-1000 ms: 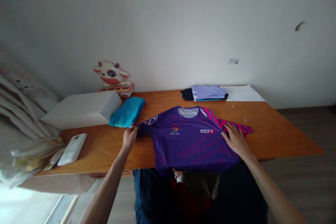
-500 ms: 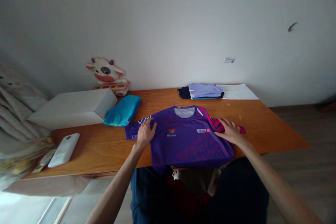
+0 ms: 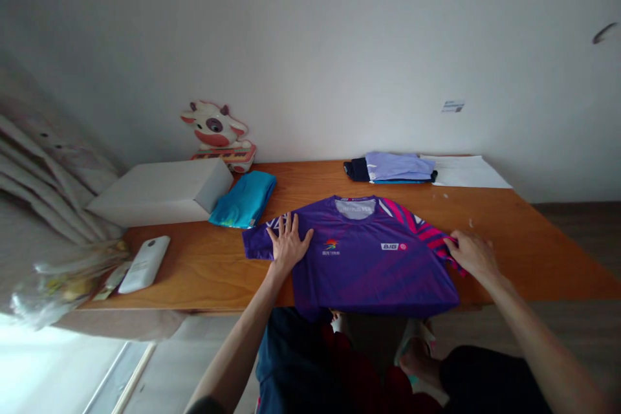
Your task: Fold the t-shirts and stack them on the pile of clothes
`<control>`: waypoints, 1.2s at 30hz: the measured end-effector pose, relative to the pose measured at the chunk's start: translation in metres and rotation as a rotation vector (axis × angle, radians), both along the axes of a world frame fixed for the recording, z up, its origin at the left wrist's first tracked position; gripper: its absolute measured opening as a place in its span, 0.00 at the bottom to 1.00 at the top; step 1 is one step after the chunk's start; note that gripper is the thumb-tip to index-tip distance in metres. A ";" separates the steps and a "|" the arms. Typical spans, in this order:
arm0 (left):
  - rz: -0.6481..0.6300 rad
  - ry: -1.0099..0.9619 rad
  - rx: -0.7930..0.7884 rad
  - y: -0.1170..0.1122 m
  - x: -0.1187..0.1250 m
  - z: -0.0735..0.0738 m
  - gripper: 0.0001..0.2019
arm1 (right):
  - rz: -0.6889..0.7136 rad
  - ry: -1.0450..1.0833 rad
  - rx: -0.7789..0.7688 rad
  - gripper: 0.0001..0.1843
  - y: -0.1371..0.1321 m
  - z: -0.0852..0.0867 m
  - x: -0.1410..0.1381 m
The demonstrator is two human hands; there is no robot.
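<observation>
Orange-brown tabletop [image 3: 509, 233] is carrying a purple jersey [image 3: 363, 265] spread at its near edge, hem hanging over. Left hand [image 3: 287, 243] is pressing flat, fingers splayed; right hand [image 3: 473, 254] is pinching the striped sleeve [image 3: 427, 233] — smoothing stage, and folding that sleeve inward looks next.

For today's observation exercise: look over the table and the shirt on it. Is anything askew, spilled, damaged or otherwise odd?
Little stands out. The purple shirt lies flat, but its hem hangs over the near edge of the table. The left hand presses its shoulder; the right hand grips the pink-striped sleeve. A few small white specks lie on the wood. No damage shows.
</observation>
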State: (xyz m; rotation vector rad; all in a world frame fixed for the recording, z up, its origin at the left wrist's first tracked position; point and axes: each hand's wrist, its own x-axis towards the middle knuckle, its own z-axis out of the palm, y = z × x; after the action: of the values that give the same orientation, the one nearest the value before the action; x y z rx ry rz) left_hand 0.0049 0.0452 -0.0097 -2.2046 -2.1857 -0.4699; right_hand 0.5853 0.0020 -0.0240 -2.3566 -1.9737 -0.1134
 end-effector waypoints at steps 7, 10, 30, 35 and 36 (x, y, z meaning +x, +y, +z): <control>-0.038 -0.059 0.030 0.000 0.000 0.000 0.40 | 0.085 0.157 0.103 0.23 -0.036 0.054 -0.060; -0.028 -0.029 0.039 0.000 0.000 -0.001 0.39 | 0.390 0.165 0.119 0.28 -0.083 0.054 -0.136; -0.021 0.058 0.063 0.004 -0.002 -0.013 0.39 | -0.049 0.394 0.178 0.22 -0.056 0.016 -0.050; -0.009 0.055 0.015 0.008 -0.001 -0.015 0.40 | -0.054 0.450 0.260 0.18 -0.021 0.050 0.023; -0.010 0.055 0.011 0.009 -0.001 -0.014 0.40 | -0.092 0.410 0.281 0.19 -0.018 0.056 0.033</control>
State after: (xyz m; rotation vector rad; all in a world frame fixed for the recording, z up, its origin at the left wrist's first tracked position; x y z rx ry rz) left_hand 0.0043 0.0539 -0.0242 -2.1961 -2.1412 -0.4163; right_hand 0.6187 -0.0159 0.0323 -2.0878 -1.5503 0.0780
